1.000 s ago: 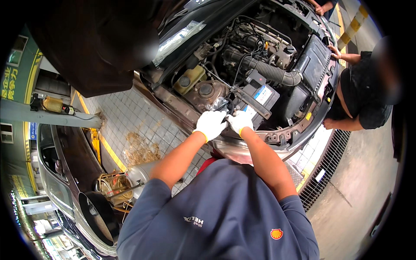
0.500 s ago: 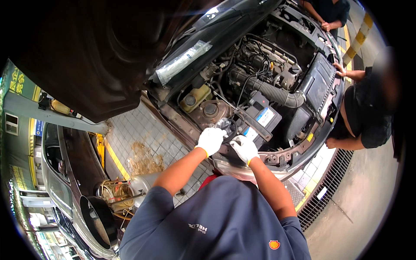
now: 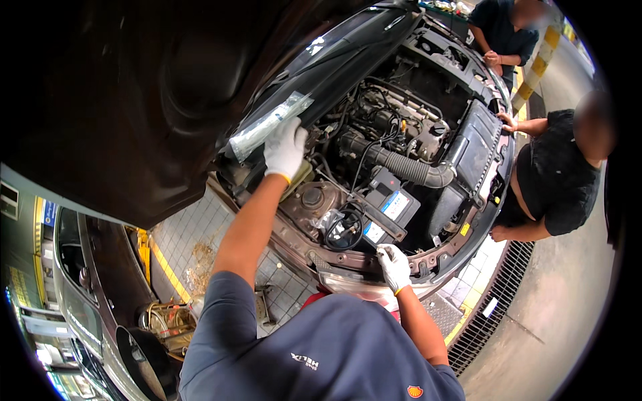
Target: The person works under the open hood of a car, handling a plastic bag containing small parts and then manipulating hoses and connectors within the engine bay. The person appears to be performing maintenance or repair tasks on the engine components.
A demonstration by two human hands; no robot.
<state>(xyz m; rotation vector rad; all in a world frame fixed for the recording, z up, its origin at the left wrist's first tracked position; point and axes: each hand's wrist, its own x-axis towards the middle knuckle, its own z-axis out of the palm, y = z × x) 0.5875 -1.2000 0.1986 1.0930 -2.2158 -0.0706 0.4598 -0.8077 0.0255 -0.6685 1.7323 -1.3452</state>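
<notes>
You are reaching your left hand, fingers spread open, up to the raised bonnet while your right hand, loosely curled and holding nothing, is resting on the car's front edge; I judge lowering the bonnet calls for both hands.

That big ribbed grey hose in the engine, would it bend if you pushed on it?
The ribbed grey hose would probably flex a little, since ribs like those usually let a tube bend. It likely wouldn't move far: it curves into the black air box and looks fixed at its ends. It seems hollow, so probably light for its size. Neither gloved hand touches it.
</notes>
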